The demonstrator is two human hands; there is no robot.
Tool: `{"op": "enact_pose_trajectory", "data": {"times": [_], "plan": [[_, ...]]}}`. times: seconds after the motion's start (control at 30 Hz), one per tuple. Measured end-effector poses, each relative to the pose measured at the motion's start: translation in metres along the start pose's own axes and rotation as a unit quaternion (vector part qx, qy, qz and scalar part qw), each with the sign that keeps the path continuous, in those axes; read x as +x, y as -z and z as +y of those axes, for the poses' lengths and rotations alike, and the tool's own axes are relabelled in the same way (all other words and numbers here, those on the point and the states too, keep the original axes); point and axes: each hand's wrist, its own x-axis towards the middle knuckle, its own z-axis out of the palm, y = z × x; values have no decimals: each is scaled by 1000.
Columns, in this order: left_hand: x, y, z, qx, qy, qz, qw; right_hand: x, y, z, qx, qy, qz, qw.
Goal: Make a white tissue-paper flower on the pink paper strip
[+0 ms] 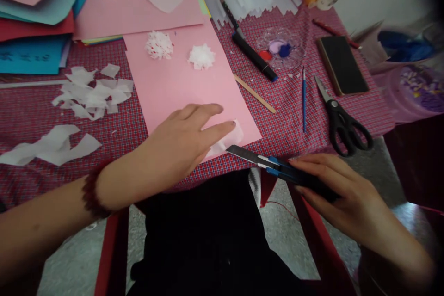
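My left hand (183,138) lies over the near end of a pink sheet (180,83), fingers stretched out. Beneath its fingers is a small white paper piece (229,138), partly hidden by the hand. In my right hand (333,185) is a black and blue utility knife (277,166), its blade extended and pointing left. The blade tip is close to the near edge of the white paper; whether they touch I cannot tell. Two fluffy white paper clumps, a left one (158,45) and a right one (201,57), sit farther up the pink sheet.
Torn white paper pieces (97,92) lie at left, below stacked coloured paper (34,23). To the right are a black marker (255,58), a wooden stick (255,94), a paint palette (294,39), a thin blue brush (304,101), black-handled scissors (342,122) and a phone (343,64).
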Motion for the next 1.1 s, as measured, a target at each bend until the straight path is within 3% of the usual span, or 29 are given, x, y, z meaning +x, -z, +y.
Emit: {"op": "enact_pose_trajectory", "data": {"times": [0.1,0.17,0.37,0.63,0.77,1.1], "plan": [[18,0,-5,-59,-60,-33,996,1,-1,0,-6,-3,0,1000],[16,2,-6,-89,-50,-33,994,3,-2,1,-9,-1,0,1000],[-24,6,-5,-106,22,15,994,13,-4,1,-28,33,2,999],[-55,3,12,9,-18,66,998,43,-2,-18,-34,96,-2,995],[-52,5,13,29,-45,84,995,60,-6,-20,-45,119,-29,991],[-18,7,-1,-35,-26,74,996,74,-19,-13,-65,158,-50,984]]}}
